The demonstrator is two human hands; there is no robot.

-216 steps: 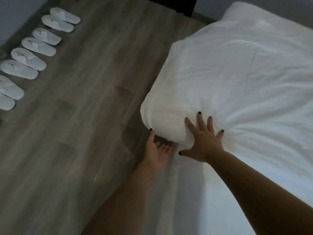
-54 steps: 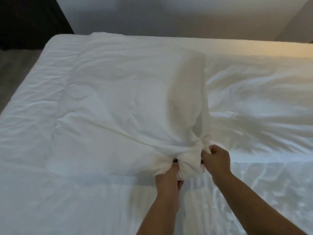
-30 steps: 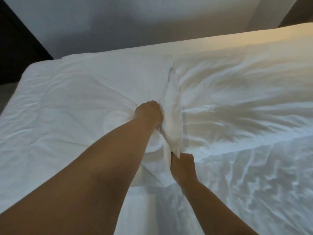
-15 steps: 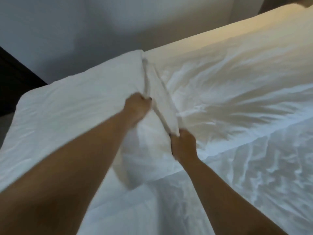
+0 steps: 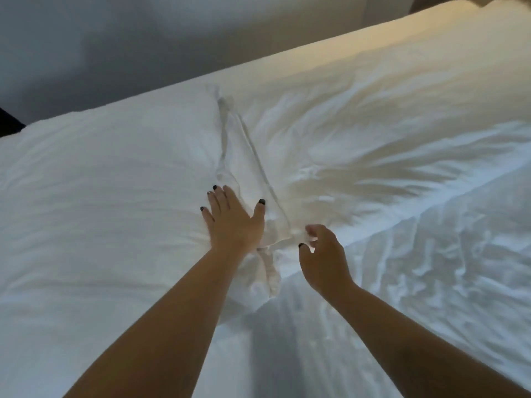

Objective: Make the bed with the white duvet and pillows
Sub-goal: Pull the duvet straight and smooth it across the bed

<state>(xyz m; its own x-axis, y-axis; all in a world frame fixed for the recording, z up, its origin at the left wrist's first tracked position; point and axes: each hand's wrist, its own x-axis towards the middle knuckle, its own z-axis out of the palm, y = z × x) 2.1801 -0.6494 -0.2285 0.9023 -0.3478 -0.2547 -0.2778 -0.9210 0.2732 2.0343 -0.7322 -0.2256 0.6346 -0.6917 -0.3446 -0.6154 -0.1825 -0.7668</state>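
The left hand (image 5: 234, 222) lies flat with its fingers spread on the right end of the pillow (image 5: 109, 196), which fills the left half of the frame at the head of the bed. The right hand (image 5: 323, 254) hovers just beside it, its grip loosely curled; it seems to touch the loose flap of the pillowcase (image 5: 250, 173) at the fingertips, though blur makes it hard to tell whether it pinches the cloth.

The step in hand looks like settling the pillow and tidying that flap. To do it well, press the palm evenly so the filling spreads, then fold the slack cloth under the end and stroke outward to flatten the creases.

The pillow is plump and soft, its cotton cover smooth on top and bunched into a long ridge at the open end. The sheet (image 5: 402, 182), right of centre, is thin and heavily wrinkled, with fan-shaped folds.
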